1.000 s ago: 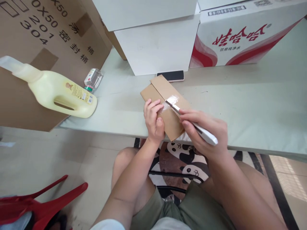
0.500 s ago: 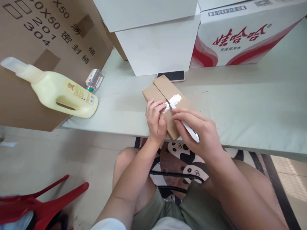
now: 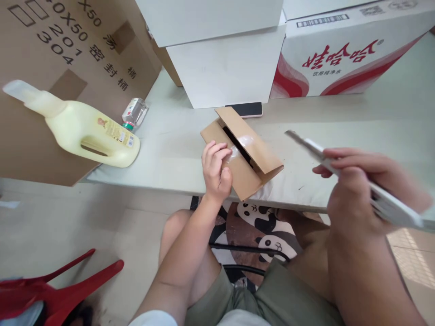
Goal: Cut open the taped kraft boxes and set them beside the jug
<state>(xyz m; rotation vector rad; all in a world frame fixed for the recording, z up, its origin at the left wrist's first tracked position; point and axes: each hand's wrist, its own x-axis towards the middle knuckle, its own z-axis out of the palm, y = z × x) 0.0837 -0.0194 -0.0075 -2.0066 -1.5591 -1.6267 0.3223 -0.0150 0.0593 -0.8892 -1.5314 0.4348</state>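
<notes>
Since its blade stands bare, the utility knife in the right hand asks for the most care: its handle is gripped between thumb and fingers, and the tip points forward and leftward over the desk, well apart from the cardboard box. Safest, I'd judge, would be to draw the blade in, or lay the knife well aside, before that hand goes near the flaps. The left hand rests on the left flap, its fingers slightly spread and pressing down rather than closed around anything. That steadies the box soundly, though the fingertips lie at the clear tape, close to the seam, and would be better drawn back should the blade come there. The box sits on the desk by its front edge, its near corner about at the brink, so a nudge inward would give firmer support. Its right flap tilts up, leaving a dark slot; the tape looks parted, and a gentle lift by the free edge would show whether any strip clings. Just beyond the far corner lies a phone, partly hidden, so the flap should swing without knocking it. Farther back stand a white box and a red-and-white carton.
</notes>
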